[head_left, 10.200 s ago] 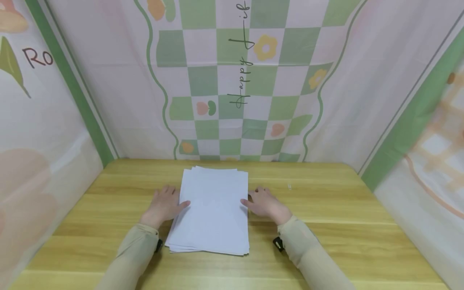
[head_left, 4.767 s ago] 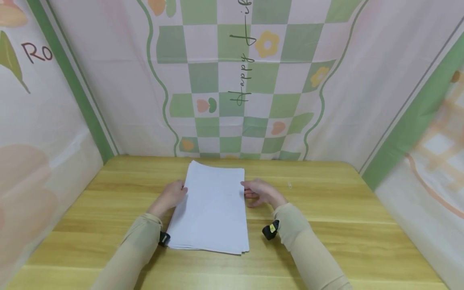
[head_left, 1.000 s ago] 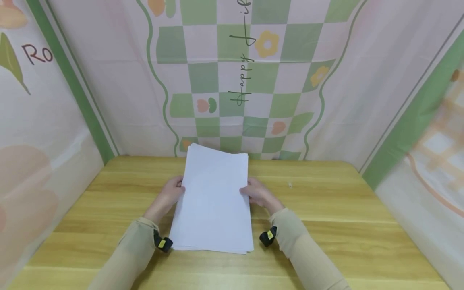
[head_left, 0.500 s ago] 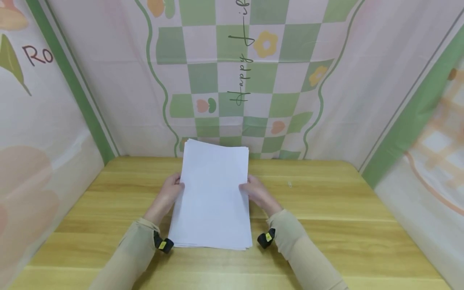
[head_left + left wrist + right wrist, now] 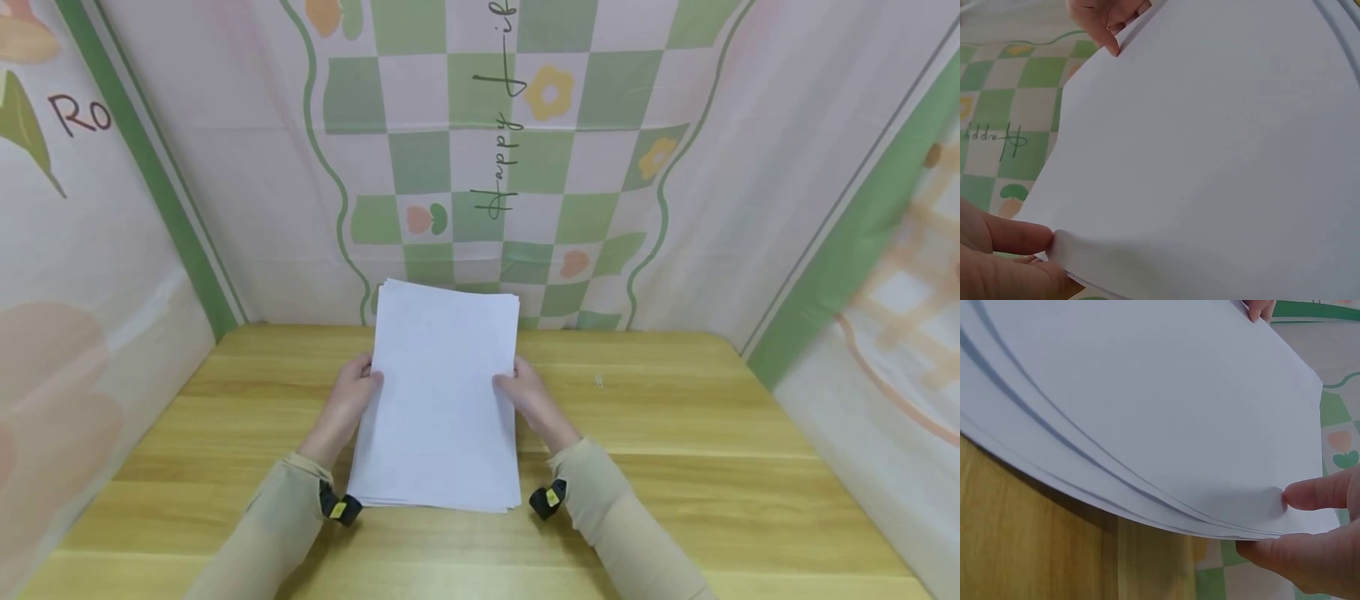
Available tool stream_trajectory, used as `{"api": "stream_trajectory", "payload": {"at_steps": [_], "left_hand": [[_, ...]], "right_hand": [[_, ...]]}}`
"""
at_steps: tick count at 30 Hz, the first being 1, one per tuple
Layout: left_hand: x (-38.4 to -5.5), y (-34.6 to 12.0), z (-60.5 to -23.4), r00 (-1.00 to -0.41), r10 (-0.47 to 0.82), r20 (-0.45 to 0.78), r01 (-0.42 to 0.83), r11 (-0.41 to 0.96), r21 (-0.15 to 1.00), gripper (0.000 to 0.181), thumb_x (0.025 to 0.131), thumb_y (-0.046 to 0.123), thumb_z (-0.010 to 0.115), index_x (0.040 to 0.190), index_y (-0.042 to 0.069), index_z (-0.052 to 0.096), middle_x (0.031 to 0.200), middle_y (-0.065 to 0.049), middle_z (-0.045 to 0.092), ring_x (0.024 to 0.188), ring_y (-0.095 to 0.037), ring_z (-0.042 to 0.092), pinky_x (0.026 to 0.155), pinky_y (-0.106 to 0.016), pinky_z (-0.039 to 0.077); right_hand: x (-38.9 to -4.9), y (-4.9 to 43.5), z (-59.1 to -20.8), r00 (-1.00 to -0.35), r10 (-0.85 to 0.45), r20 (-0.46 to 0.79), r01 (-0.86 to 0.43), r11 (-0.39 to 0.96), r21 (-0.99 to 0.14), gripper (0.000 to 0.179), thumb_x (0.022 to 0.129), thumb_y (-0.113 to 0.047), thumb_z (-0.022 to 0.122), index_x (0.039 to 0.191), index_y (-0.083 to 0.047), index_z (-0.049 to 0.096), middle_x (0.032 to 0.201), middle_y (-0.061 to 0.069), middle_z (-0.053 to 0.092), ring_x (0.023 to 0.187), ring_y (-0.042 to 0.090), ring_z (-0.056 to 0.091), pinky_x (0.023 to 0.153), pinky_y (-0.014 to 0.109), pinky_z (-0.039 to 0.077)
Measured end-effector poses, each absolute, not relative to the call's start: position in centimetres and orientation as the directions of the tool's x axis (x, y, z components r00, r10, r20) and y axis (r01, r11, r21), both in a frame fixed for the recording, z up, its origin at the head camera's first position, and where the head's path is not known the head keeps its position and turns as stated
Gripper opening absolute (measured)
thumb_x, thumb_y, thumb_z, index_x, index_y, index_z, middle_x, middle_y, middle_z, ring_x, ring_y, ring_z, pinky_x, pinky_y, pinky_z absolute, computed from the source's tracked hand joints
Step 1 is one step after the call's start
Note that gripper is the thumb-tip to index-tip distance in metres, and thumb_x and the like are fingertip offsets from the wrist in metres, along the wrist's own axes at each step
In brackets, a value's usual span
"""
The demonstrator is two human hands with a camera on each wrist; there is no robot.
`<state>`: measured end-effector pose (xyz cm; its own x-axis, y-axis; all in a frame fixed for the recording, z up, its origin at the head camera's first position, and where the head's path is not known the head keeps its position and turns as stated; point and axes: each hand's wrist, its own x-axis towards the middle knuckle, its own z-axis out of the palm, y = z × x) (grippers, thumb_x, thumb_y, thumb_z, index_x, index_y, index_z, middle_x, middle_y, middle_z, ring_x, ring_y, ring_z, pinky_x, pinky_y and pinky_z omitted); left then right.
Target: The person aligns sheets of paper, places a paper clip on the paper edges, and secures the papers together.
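A stack of white paper sheets (image 5: 438,408) is held between both hands, its far end raised off the table and tilted up. The left hand (image 5: 351,400) pinches the stack's left edge, thumb on top and fingers underneath. On the opposite edge, the right hand (image 5: 531,398) grips in the same way. In the right wrist view, the sheets (image 5: 1166,412) fan slightly apart along the edge, with the right thumb (image 5: 1319,492) pressing the top sheet. The left wrist view shows the top sheet (image 5: 1210,144) bowed near the left thumb. The fingers beneath the stack are mostly hidden.
The stack is over a wooden table (image 5: 712,500). A small paper clip (image 5: 598,382) lies on it, right of the right hand. Behind the table hangs a printed green-and-white checked cloth (image 5: 480,167), with further cloth on both sides.
Earlier the stack lay flat with uneven edges and the hands resting at its sides. Both hands have since gripped it and lifted its far end, which keeps rising slightly over the last second.
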<state>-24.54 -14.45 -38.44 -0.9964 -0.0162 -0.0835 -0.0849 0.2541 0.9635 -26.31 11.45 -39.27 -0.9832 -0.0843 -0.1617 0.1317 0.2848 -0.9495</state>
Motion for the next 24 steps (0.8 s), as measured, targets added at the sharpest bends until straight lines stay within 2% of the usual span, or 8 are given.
{"api": "stream_trajectory", "payload": {"at_steps": [5, 13, 19, 24], "left_hand": [[-24.5, -14.4, -38.4, -0.996, -0.043, -0.081, -0.089, 0.206, 0.974, 0.049, 0.097, 0.008, 0.039, 0.142, -0.008, 0.030, 0.140, -0.028, 0.041, 0.127, -0.039, 0.043, 0.109, -0.050, 0.033], [-24.2, -14.3, -38.0, -0.996, -0.067, -0.062, -0.072, 0.162, 0.984, 0.049, 0.097, 0.010, 0.040, 0.142, -0.008, 0.030, 0.143, -0.027, 0.039, 0.131, -0.037, 0.040, 0.111, -0.048, 0.031], [-24.1, -14.1, -38.0, -0.994, -0.103, -0.031, -0.045, 0.136, 0.990, 0.046, 0.097, 0.009, 0.042, 0.139, -0.006, 0.035, 0.138, -0.025, 0.046, 0.127, -0.035, 0.045, 0.109, -0.047, 0.034], [-24.0, -13.8, -38.1, -0.988, -0.150, 0.025, 0.005, 0.133, 0.991, 0.037, 0.096, 0.008, 0.043, 0.130, -0.005, 0.046, 0.126, -0.025, 0.055, 0.115, -0.033, 0.053, 0.102, -0.045, 0.041]], "right_hand": [[-26.1, 11.1, -39.0, -0.990, -0.062, -0.125, 0.101, 0.297, -0.950, 0.052, 0.095, -0.011, 0.048, 0.144, -0.005, 0.033, 0.148, 0.018, 0.036, 0.135, 0.037, 0.036, 0.108, 0.054, 0.032], [-26.1, 10.7, -38.6, -0.996, -0.031, -0.083, 0.071, 0.282, -0.957, 0.053, 0.095, -0.010, 0.048, 0.144, -0.002, 0.031, 0.148, 0.020, 0.036, 0.135, 0.036, 0.036, 0.110, 0.052, 0.031], [-26.0, 10.6, -38.3, -1.000, -0.006, -0.031, 0.028, 0.291, -0.956, 0.048, 0.096, -0.013, 0.049, 0.141, -0.003, 0.036, 0.146, 0.018, 0.039, 0.134, 0.034, 0.038, 0.109, 0.050, 0.034], [-25.6, 10.6, -38.0, -1.000, 0.029, 0.011, -0.002, 0.283, -0.959, 0.046, 0.095, -0.017, 0.052, 0.138, -0.005, 0.042, 0.139, 0.020, 0.047, 0.126, 0.033, 0.046, 0.105, 0.050, 0.038]]}}
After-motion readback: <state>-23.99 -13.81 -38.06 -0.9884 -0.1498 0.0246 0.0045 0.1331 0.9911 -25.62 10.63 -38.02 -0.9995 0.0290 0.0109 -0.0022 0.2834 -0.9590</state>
